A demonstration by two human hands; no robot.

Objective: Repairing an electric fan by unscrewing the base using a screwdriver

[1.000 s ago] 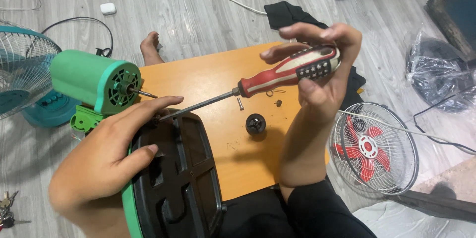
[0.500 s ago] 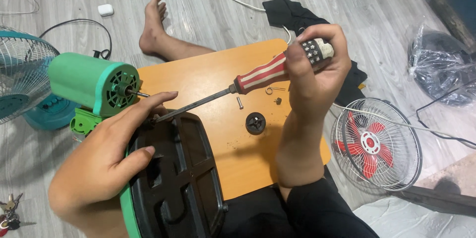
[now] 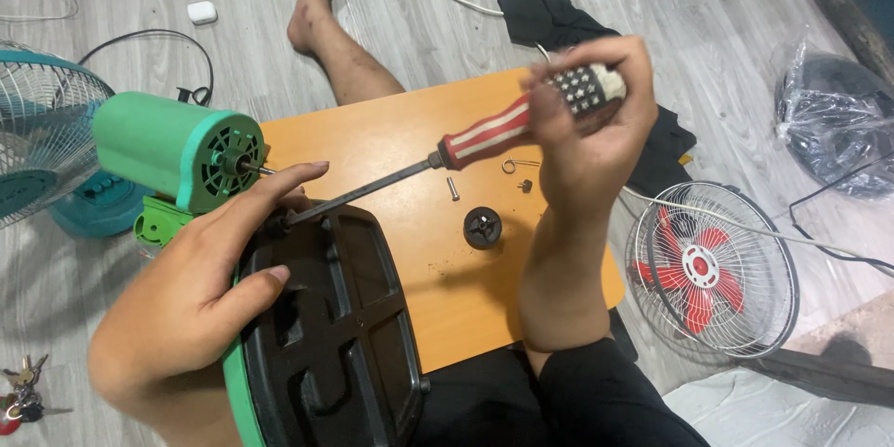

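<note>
**Driving a screwdriver into the fan base**

Gripping the screwdriver (image 3: pixel 484 135) by its red-and-white handle, your right hand (image 3: pixel 582 144) is closed tight around the dark, dotted butt end, above the board's (image 3: pixel 391 130) far edge. The shaft slants down and left, and its tip meets the top of the black base (image 3: pixel 331 335), which stands on edge at the board's near-left corner. Whether the tip sits in a screw head is hard to make out.

Your left hand (image 3: pixel 200 298) is half open: palm and thumb press on the base's green rim, and the forefinger stretches out along its top edge, just beside the shaft.

The green motor (image 3: pixel 177 154) hangs off the board's left edge, spindle pointing at the tip.

Loose on the board, counted: one screw (image 3: pixel 453 189), one black knob (image 3: pixel 482 226), one wire clip (image 3: pixel 518 165), one tiny dark bit (image 3: pixel 526 185) too small to identify.

Two other fans lie on the floor: a teal one (image 3: pixel 37 149), cut off at the left, and a red-bladed one (image 3: pixel 712 270) at the right. A bunch of keys (image 3: pixel 20 391) is partly cut off at bottom left.
</note>
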